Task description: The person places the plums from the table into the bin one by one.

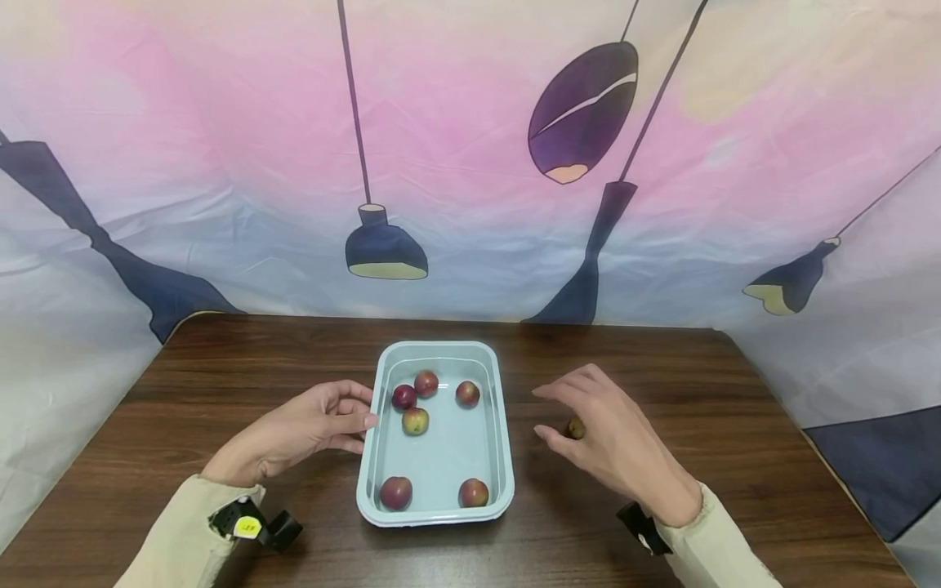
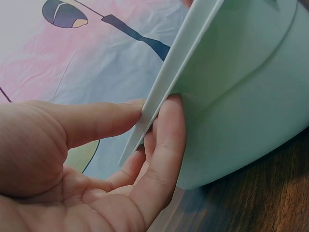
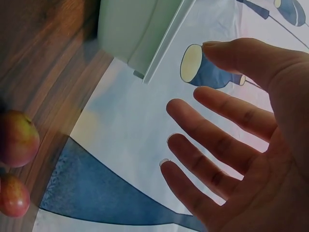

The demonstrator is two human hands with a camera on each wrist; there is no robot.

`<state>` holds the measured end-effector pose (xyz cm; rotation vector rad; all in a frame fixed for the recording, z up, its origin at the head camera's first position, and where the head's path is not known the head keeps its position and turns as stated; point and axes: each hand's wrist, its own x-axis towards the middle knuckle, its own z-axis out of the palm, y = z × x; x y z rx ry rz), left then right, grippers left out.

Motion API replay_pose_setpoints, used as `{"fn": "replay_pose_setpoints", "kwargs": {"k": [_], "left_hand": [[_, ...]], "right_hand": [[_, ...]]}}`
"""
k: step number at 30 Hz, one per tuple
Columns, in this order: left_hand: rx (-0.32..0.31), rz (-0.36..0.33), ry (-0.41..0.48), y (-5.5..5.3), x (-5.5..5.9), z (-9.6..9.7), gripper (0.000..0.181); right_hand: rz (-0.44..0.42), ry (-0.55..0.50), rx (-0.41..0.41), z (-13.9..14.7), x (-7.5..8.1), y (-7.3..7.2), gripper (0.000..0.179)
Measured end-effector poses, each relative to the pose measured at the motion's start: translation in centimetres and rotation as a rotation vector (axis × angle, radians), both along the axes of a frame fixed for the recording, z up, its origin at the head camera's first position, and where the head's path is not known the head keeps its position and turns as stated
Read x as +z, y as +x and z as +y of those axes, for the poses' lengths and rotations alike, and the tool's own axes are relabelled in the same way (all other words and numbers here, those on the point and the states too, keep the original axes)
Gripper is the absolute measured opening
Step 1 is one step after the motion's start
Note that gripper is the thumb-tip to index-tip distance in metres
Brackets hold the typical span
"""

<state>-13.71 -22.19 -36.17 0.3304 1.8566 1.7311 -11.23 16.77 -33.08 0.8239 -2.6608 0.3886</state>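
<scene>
A pale blue-green plastic tray (image 1: 448,457) sits on the table with several small, round, plum-like fruits inside. Two red ones (image 1: 396,493) (image 1: 474,492) lie in its near corners; a yellowish one (image 1: 415,421) and others are grouped toward the far end. My left hand (image 1: 312,425) pinches the tray's left rim, thumb on top and fingers underneath, as the left wrist view shows at the rim (image 2: 164,72). To the right of the tray, my right hand (image 1: 610,437) hovers with fingers extended, holding nothing. It partly hides a yellowish fruit (image 1: 576,428). Two fruits (image 3: 19,137) (image 3: 13,195) show in the right wrist view.
The dark wooden table (image 1: 294,351) carries the tray and the loose fruits. Behind it hangs a pastel cloth (image 1: 470,163) printed with lamps, which also covers both sides. Dark wrist cameras (image 1: 253,523) are strapped over the light sleeves.
</scene>
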Motion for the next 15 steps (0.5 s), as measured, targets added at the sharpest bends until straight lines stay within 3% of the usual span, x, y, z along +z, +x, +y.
{"fn": "replay_pose_setpoints", "kwargs": {"k": [15], "left_hand": [[0.005, -0.002, -0.013, -0.1, 0.0, 0.1, 0.059]], "right_hand": [[-0.034, -0.027, -0.045, 1.4, 0.1, -0.9, 0.037]]}}
